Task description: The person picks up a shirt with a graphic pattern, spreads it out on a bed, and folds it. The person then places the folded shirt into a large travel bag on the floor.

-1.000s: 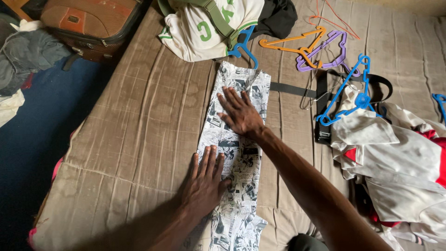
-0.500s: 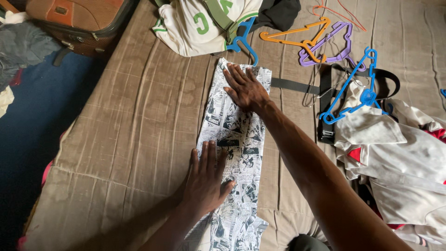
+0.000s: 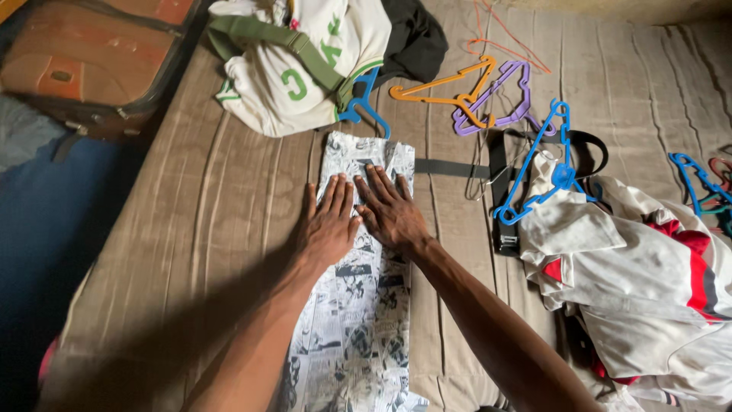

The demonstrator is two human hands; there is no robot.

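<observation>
View from the head camera, looking down on a bed (image 3: 191,252) covered in a brown, wrinkled sheet. A long, narrow folded garment (image 3: 354,320) with a black-and-white comic-strip print lies lengthwise down the middle of the bed, from near the bottom edge of the picture up toward a white sweatshirt (image 3: 305,69) with green lettering and a green strap across it.

Both hands lie flat on the upper part of the printed garment, side by side and touching. The left hand (image 3: 328,229) rests palm down, fingers straight and held close together, half on the cloth and half on the sheet. The right hand (image 3: 390,214) rests palm down too, fingers straight and slightly spread, gripping nothing. Both forearms reach in from the bottom of the frame.

Around them: a brown suitcase (image 3: 91,61) at top left beside the bed, a dark garment (image 3: 412,42) behind the sweatshirt, an orange hanger (image 3: 446,88) and a purple hanger (image 3: 496,103) overlapping, a blue hanger (image 3: 537,164) over a black strap (image 3: 499,191) — and, at right, a heap of white clothing (image 3: 640,282) with red patches.
</observation>
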